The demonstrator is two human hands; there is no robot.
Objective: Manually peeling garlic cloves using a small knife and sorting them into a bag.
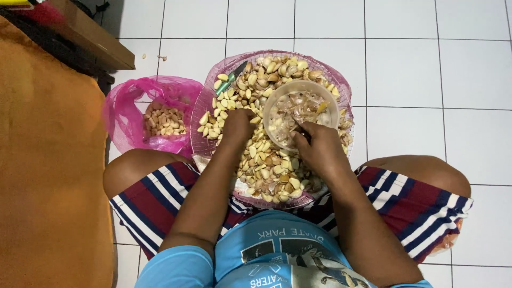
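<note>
A round pink basket full of garlic cloves sits on the floor between my knees. My left hand reaches down into the cloves near the basket's middle, fingers curled into the pile. My right hand rests beside a clear plastic bowl of garlic skins that stands on the cloves, fingertips at its near rim. A small green-handled knife lies on the cloves at the basket's far left.
A pink plastic bag holding peeled cloves lies left of the basket. An orange mat covers the floor at the left, with a wooden furniture edge above it. White tiles surround the basket.
</note>
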